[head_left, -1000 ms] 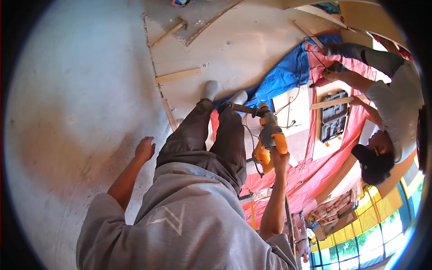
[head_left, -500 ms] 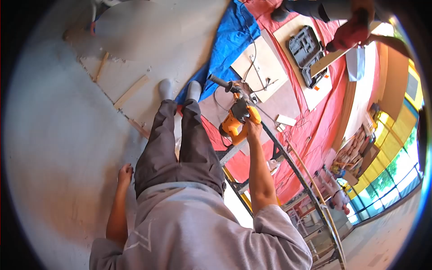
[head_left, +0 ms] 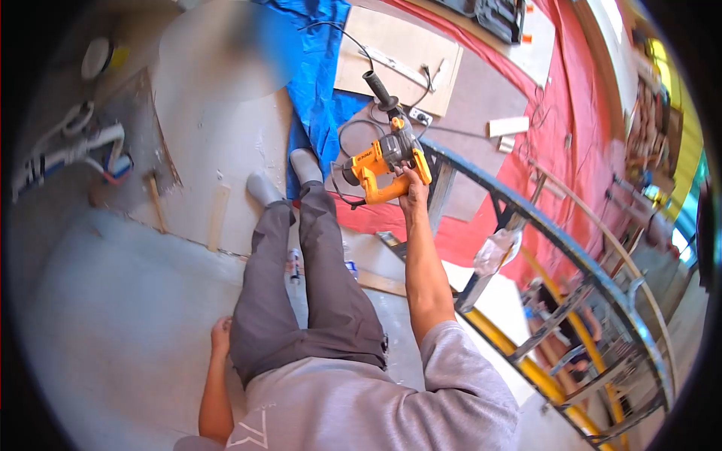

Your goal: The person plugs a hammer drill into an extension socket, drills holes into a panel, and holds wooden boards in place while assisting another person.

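My right hand (head_left: 412, 189) is wrapped round the rear handle of a yellow and black rotary hammer drill (head_left: 374, 158). Its black side handle (head_left: 380, 90) points up and left, away from me. A dark cord loops from the drill's lower end. Low at my left thigh hangs my left hand (head_left: 222, 335); its fingers look curled and nothing shows in them, though part is hidden against the trousers. Just right of the drill is the dark metal rail (head_left: 519, 195) of a ladder-like frame.
A blue tarp (head_left: 312, 120) and red sheeting (head_left: 556, 113) cover parts of the floor. Ahead lies a wooden board (head_left: 357, 75) with a power strip (head_left: 420, 116) near it. A black tool case (head_left: 500, 19) sits at the top edge. A plastic bag (head_left: 496, 250) hangs on the frame.
The view has swung left and down. My right hand still grips the drill, which now shows more of its side. The other person's hand at top right has left the view.
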The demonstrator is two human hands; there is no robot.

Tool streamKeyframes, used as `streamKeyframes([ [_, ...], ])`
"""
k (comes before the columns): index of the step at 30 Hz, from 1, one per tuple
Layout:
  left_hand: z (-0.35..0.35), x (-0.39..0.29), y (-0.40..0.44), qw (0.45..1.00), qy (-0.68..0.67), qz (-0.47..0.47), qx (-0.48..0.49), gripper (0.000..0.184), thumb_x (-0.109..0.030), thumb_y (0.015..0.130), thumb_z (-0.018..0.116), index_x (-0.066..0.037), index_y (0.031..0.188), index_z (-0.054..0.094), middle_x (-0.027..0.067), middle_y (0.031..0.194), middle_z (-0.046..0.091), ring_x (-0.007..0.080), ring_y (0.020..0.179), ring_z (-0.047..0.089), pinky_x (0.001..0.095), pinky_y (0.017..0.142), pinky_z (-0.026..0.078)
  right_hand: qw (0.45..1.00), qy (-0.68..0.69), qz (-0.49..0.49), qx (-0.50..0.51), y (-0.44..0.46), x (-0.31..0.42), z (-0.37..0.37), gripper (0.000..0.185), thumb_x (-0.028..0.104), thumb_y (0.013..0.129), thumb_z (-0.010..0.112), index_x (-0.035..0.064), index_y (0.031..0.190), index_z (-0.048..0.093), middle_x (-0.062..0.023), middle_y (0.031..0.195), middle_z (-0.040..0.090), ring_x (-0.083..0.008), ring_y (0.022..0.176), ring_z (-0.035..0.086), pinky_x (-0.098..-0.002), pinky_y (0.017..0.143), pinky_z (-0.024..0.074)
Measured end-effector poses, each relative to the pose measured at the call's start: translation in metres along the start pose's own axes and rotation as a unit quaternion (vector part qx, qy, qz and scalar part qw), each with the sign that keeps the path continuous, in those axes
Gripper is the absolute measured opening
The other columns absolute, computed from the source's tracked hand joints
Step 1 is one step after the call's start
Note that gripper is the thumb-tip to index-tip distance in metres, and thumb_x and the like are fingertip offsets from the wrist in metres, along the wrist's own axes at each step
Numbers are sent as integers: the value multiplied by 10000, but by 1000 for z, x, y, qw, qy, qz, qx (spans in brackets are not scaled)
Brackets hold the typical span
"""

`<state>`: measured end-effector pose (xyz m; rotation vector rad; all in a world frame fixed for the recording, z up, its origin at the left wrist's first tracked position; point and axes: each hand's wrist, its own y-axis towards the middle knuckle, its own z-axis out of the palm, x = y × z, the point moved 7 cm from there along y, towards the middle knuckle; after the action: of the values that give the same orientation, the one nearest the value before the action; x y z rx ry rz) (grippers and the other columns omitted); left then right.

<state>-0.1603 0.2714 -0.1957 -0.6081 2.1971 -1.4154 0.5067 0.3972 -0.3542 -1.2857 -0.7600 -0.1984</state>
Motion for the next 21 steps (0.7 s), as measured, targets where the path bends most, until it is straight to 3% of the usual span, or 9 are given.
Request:
streamKeyframes([
  [2, -10, 3, -1, 999, 38, 6, 0, 241, -118, 924, 522, -19, 1115, 632, 145, 983, 680, 230, 898, 643, 329, 800, 492, 1000, 19, 0, 9, -4, -8, -19, 438, -11, 795, 641, 44, 1208, 506, -123, 1126, 618, -270, 926, 643, -380, 734, 534],
  [5, -20, -18, -10, 997, 17, -67, 32, 229, -89, 913, 525, 0, 1091, 637, 97, 950, 681, 165, 848, 621, 295, 760, 493, 999, 25, -24, 1, -30, -13, -53, 436, -18, 800, 627, 31, 1217, 509, -124, 1130, 614, -258, 933, 641, -365, 739, 538],
  [8, -17, -6, -5, 984, -96, -123, 91, 230, -94, 901, 528, 7, 1071, 645, 54, 938, 671, 111, 827, 588, 265, 735, 487, 1000, -4, -17, -17, -59, -13, -81, 421, -27, 803, 616, 24, 1209, 517, -125, 1125, 612, -249, 936, 640, -351, 741, 537],
  [11, -13, 3, 1, 946, -243, -179, 121, 244, -127, 902, 523, 13, 1060, 647, 50, 949, 670, 114, 831, 584, 264, 740, 483, 997, -47, -22, -51, -81, -17, -112, 458, -19, 782, 653, 25, 1219, 524, -119, 1120, 614, -223, 925, 641, -319, 738, 525],
  [14, -31, -34, 2, 983, -57, -118, 128, 255, -153, 914, 510, 8, 1053, 651, 52, 948, 669, 117, 832, 585, 264, 735, 483, 992, -93, -10, -89, -113, -19, -130, 478, -33, 755, 668, 8, 1215, 546, -116, 1085, 637, -194, 851, 647, -303, 721, 517],
  [16, -37, 8, 11, 982, -72, -117, 133, 262, -161, 909, 516, 11, 1053, 651, 58, 952, 671, 120, 835, 591, 269, 740, 484, 983, -156, -10, -101, -132, -15, -150, 471, -38, 748, 665, 0, 1205, 558, -113, 1067, 650, -188, 812, 646, -301, 710, 515],
  [17, -40, 32, 18, 981, -80, -116, 137, 266, -165, 907, 519, 13, 1053, 652, 62, 955, 672, 122, 837, 593, 272, 743, 485, 984, -149, -33, -96, -140, -9, -157, 386, -14, 738, 681, -12, 1119, 616, -77, 980, 669, -143, 772, 618, -277, 672, 491],
  [21, -51, 24, 14, 980, -67, -128, 140, 269, -172, 903, 523, 11, 1053, 652, 66, 951, 674, 125, 834, 596, 278, 744, 486, 926, -374, 48, -24, -131, 23, -174, 227, 29, 742, 685, -9, 966, 678, -4, 811, 642, -82, 710, 555, -255, 613, 441],
])
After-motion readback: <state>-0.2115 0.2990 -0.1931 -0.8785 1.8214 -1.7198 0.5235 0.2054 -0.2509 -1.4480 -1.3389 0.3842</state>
